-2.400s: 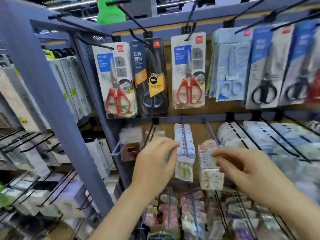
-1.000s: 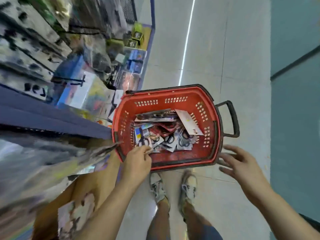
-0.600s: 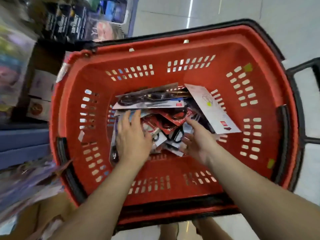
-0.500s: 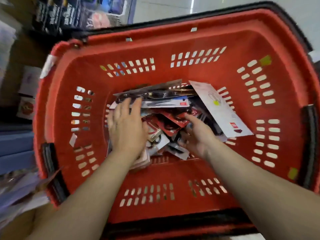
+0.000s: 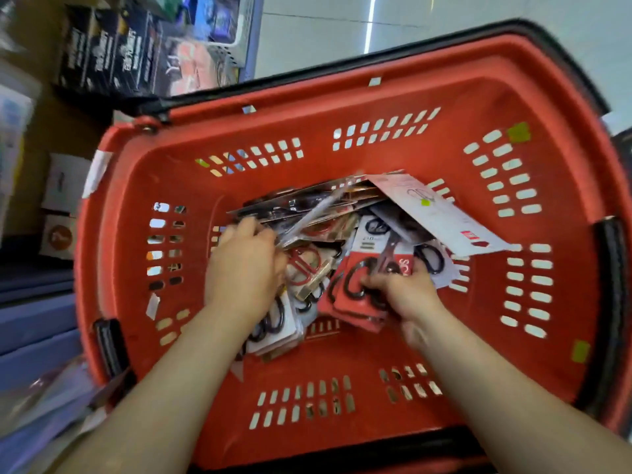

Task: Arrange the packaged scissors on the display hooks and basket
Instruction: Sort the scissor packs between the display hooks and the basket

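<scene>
A red plastic basket (image 5: 496,336) fills the view, with several packaged scissors (image 5: 328,230) piled in its middle. My left hand (image 5: 244,268) lies in the left of the pile, fingers curled over a stack of white-card packs (image 5: 277,326) that tilts up under my wrist. My right hand (image 5: 403,292) grips a red-card pack of black-handled scissors (image 5: 352,313) at its lower end. A large white-backed pack (image 5: 441,217) leans against the pile's far right side. Packs beneath the hands are partly hidden.
Store shelving stands at the left, with black boxes (image 5: 113,56) on a low shelf and blue shelf edges (image 5: 34,323) nearer me. A black handle grip (image 5: 612,285) sits on the basket's right rim. Pale floor tiles (image 5: 444,15) show beyond the basket.
I turned from the display hooks down to the basket and put both hands in. In the last half second my right hand closed on the red-card pack and my left fingers curled into the pile.
</scene>
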Demonstrator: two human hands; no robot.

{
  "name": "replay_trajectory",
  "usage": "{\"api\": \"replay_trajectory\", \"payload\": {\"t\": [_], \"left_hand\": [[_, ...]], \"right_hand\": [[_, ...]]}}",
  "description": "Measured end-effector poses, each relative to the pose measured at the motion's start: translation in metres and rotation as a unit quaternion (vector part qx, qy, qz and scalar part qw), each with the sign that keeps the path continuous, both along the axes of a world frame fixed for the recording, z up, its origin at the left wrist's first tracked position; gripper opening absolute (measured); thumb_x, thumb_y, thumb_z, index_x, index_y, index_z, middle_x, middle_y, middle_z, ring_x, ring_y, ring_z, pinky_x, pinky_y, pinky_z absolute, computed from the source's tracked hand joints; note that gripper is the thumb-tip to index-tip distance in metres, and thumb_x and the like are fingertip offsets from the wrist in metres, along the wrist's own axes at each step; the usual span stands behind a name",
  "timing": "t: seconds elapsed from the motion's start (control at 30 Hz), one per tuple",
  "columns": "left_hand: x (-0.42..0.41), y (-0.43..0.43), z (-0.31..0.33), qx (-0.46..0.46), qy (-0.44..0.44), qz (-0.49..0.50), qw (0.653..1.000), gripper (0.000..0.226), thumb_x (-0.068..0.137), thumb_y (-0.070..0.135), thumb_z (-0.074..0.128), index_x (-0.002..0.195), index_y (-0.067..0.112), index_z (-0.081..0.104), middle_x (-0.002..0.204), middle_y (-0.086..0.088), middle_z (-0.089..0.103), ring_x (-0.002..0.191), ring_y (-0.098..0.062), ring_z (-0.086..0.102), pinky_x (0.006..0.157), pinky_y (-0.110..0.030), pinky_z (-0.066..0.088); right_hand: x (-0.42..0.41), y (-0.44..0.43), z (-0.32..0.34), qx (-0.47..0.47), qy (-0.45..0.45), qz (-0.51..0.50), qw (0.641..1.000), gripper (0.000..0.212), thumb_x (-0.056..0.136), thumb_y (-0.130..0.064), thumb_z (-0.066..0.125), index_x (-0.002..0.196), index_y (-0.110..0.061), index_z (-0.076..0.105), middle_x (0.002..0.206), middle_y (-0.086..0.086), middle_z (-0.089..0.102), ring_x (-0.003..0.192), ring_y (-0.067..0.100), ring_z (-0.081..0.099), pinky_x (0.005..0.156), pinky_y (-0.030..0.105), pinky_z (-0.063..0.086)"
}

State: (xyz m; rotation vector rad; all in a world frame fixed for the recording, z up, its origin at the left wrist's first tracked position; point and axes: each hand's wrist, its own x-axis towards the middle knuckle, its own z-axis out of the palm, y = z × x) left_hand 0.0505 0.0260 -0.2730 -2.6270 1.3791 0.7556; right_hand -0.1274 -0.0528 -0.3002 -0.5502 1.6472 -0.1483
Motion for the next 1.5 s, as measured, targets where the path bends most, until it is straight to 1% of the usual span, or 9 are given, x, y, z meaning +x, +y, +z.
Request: {"api": "replay_trajectory", "payload": {"t": [0.1,0.2,0.33,0.43,0.53,0.7,0.97,1.13,1.5], "left_hand": [[-0.014,0.016,0.037,-0.042,0.086,0.140,0.986,0.021,0.095,0.014,0.046,0.115,0.014,0.053,0.096,-0.007,0.058,0.087,-0.036,0.059,0.066,-0.036,0.036],[-0.052,0.018,0.061,-0.002,0.195,0.121,0.973,0.061,0.094,0.010,0.049,0.146,0.030,0.024,0.101,0.003,0.060,0.077,-0.019,0.060,0.064,-0.035,0.048],[-0.090,0.019,0.064,0.062,0.272,-0.001,0.960,0.085,0.078,0.021,0.045,0.154,0.040,0.012,0.157,0.016,0.024,0.137,-0.015,0.026,0.113,-0.038,0.032],[-0.084,0.019,0.071,0.064,0.405,0.010,0.912,0.088,0.065,0.038,0.044,0.150,0.048,0.023,0.152,0.036,0.014,0.137,-0.006,0.017,0.116,-0.030,0.022],[-0.077,0.017,0.065,0.020,0.507,0.102,0.855,0.051,0.079,0.034,0.060,0.130,0.038,0.059,0.141,0.036,0.039,0.127,0.001,0.039,0.105,-0.016,0.031],[-0.031,-0.030,0.003,-0.127,0.313,0.483,0.808,0.026,0.096,0.027,0.057,0.120,0.017,0.056,0.098,0.003,0.063,0.078,-0.011,0.063,0.068,-0.025,0.053],[-0.016,-0.068,-0.037,-0.115,0.417,0.602,0.671,0.044,0.091,0.000,0.064,0.130,0.011,0.050,0.095,-0.009,0.072,0.054,-0.012,0.070,0.051,-0.022,0.056],[-0.052,-0.003,0.059,-0.117,0.451,0.531,0.708,0.094,0.085,-0.010,0.067,0.151,0.040,0.021,0.096,-0.005,0.075,0.068,-0.019,0.073,0.059,-0.031,0.059],[-0.080,0.062,0.204,-0.179,0.365,0.569,0.714,0.084,0.073,-0.023,0.069,0.134,0.026,0.039,0.076,0.002,0.076,0.068,-0.013,0.073,0.054,-0.023,0.058]], "right_hand": [[-0.032,0.007,0.047,0.025,-0.025,0.122,0.992,0.094,0.075,0.005,0.078,0.147,-0.034,0.032,0.121,0.001,0.066,0.085,0.021,0.072,0.066,0.033,0.060],[-0.046,0.016,0.077,-0.009,-0.076,0.208,0.975,0.098,0.081,0.002,0.075,0.143,-0.059,0.029,0.135,-0.017,0.053,0.094,0.014,0.072,0.073,0.030,0.061],[-0.042,0.027,0.078,-0.012,-0.082,0.117,0.990,0.027,0.092,-0.010,0.059,0.098,-0.027,0.078,0.104,0.004,0.077,0.090,0.014,0.070,0.083,0.032,0.054],[-0.037,0.028,0.073,0.013,-0.110,0.111,0.988,0.043,0.079,-0.059,0.069,0.100,-0.023,0.079,0.101,0.003,0.077,0.100,0.023,0.072,0.094,0.044,0.053],[-0.028,0.027,0.063,-0.024,-0.081,0.137,0.987,0.025,0.091,-0.032,0.067,0.103,-0.012,0.075,0.099,0.005,0.078,0.094,0.022,0.073,0.089,0.041,0.056],[-0.031,0.018,0.055,-0.003,-0.061,0.111,0.992,0.017,0.095,-0.022,0.063,0.101,-0.011,0.075,0.095,0.001,0.078,0.092,0.021,0.074,0.096,0.047,0.054],[-0.043,0.018,0.062,0.018,-0.080,0.111,0.990,0.015,0.090,-0.016,0.069,0.103,-0.012,0.075,0.097,0.003,0.078,0.093,0.023,0.074,0.097,0.047,0.053],[-0.041,0.032,0.081,0.032,-0.085,0.025,0.996,0.017,0.093,-0.015,0.064,0.106,-0.007,0.073,0.101,0.009,0.077,0.098,0.030,0.072,0.098,0.050,0.052],[-0.031,0.047,0.157,0.026,-0.109,-0.046,0.993,0.037,0.100,-0.040,0.049,0.101,-0.011,0.070,0.084,0.002,0.078,0.069,0.014,0.073,0.056,0.024,0.054]]}}
